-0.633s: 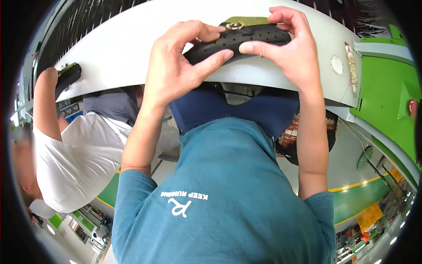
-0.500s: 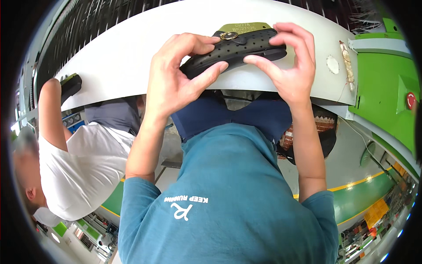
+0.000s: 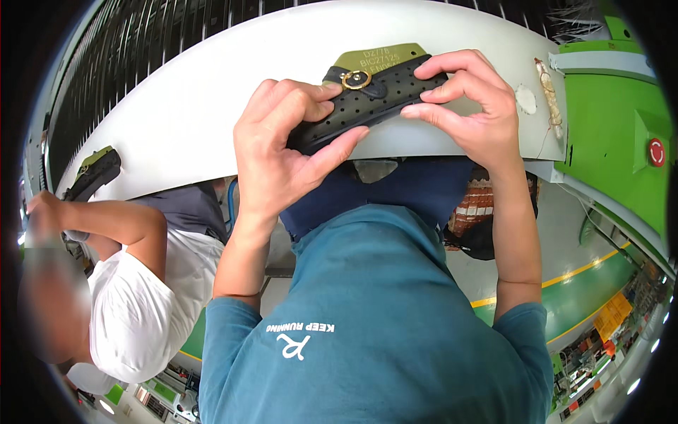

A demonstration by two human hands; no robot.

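head view: both hands point(image 3: 279, 145) hold black shoe point(image 3: 381, 104)

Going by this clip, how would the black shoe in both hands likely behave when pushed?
The black shoe probably stays stiff, since a solid-looking green form sits in its opening. That form may also make it heavy for its size. Its upper looks smooth, so it might be slightly slippery.

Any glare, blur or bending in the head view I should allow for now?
Head view: the table is bright, almost washed out, and its edges look bowed by the lens; head view: shoe, left hand and right hand look fairly sharp; head view: a co-worker's head is blurred, and the corners are black.
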